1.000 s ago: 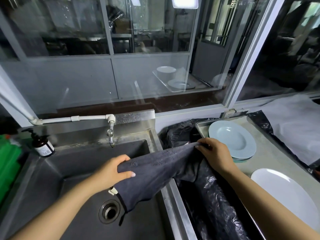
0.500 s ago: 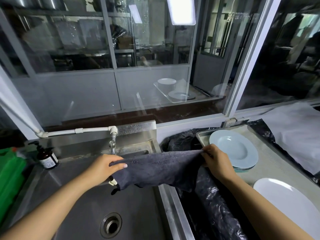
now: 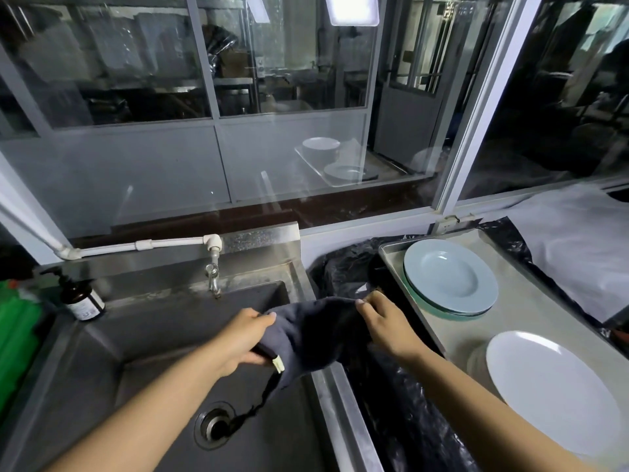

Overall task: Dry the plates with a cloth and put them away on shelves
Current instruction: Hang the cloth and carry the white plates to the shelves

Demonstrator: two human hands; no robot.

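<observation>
A dark grey cloth (image 3: 308,332) is gripped at one end by the curled left hand (image 3: 242,338) and pinched at the other by the right hand (image 3: 388,327), above the sink (image 3: 153,335) edge, near the stacked blue plates (image 3: 451,277).

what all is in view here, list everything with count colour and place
cloth: one, dark grey, held over the sink's right edge
blue plates: a small stack, pale blue, far end of the tray
white plate: one on top, maybe more beneath, near end of the tray
tray: one, grey metal, right of the sink
sink: one, steel, left
tap: one, metal on a white pipe, behind the sink
soap bottle: one, brown, sink's left corner
black plastic sheet: between sink and tray
left hand: grip on the cloth's left end
right hand: pinches its right end
</observation>
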